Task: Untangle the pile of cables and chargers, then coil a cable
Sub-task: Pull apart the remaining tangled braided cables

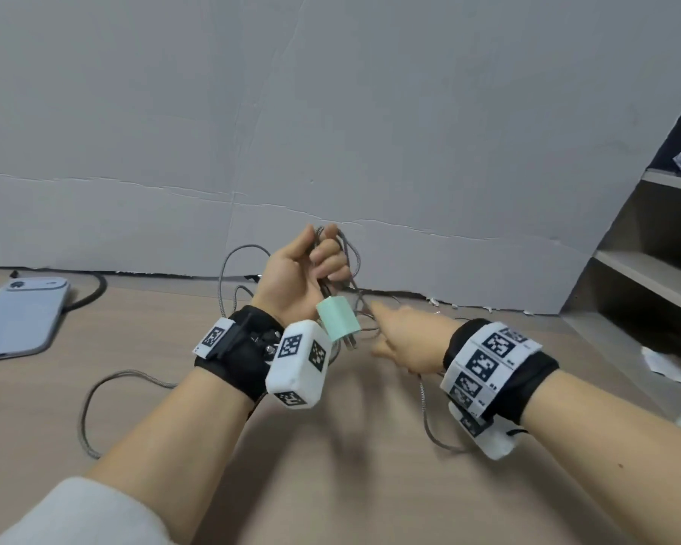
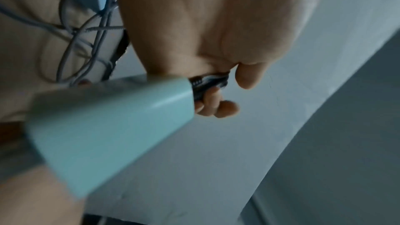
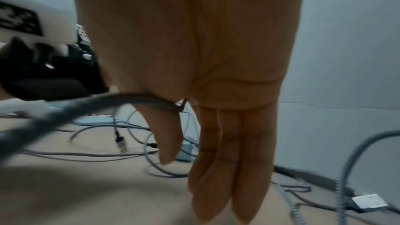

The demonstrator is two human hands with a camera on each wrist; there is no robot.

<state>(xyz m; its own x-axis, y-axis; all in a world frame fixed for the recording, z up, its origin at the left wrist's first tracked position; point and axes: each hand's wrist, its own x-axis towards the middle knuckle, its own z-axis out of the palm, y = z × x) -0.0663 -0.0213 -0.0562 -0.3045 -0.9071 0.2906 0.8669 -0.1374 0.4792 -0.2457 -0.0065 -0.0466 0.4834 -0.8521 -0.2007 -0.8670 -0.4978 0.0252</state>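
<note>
A mint charger [image 1: 338,319] is hanging prongs-down just below the left hand [image 1: 295,277], whose fingers are curling round a bunch of grey braided cable [image 1: 348,253] held above the desk [image 1: 331,446]. The right hand [image 1: 405,340] is reaching in beside it, fingers straight and together, a strand crossing the base of its thumb. Loose loops are trailing across the desk on both sides. A phone [image 1: 20,316] is lying well left; shelves [image 1: 645,269] are crowding the right edge, a grey wall [image 1: 331,131] behind.
</note>
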